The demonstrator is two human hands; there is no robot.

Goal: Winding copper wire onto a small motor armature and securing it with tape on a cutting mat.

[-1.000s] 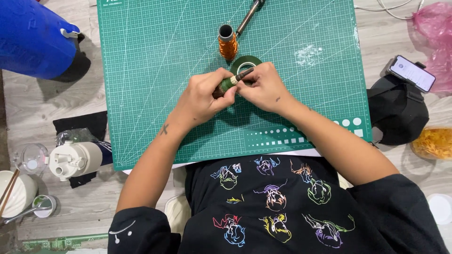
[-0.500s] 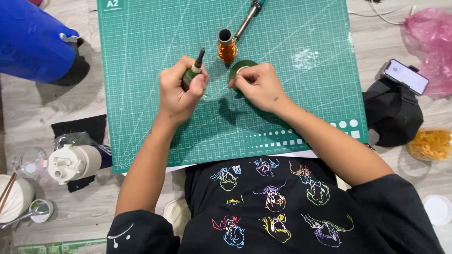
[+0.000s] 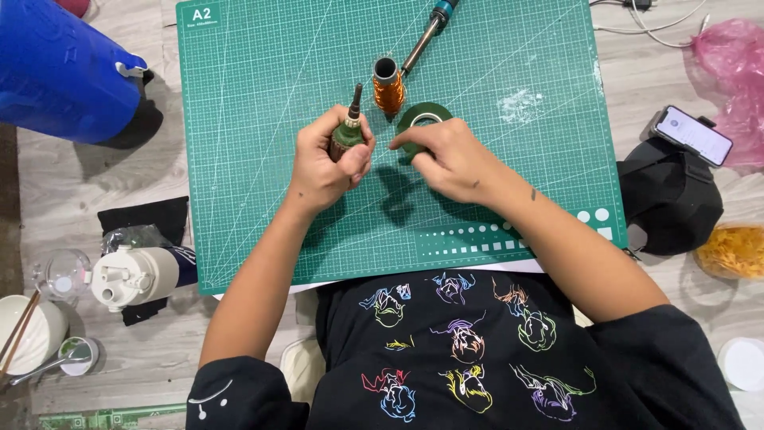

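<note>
2 hands engaged: left hand (image 3: 322, 163) fingers clamp the small green-wrapped motor armature (image 3: 348, 135), rigid, dense; grip its body. Right hand (image 3: 446, 155) fingers pinch the dark green tape roll (image 3: 422, 121).

Rotor (image 3: 348, 134) stands nearly upright in the left fist, its dark shaft poking out the top, green-wrapped body half hidden by the fingers. Just beside it to the right, the green tape roll (image 3: 422, 121) lies flat on the mat, partly covered by the right hand.
</note>
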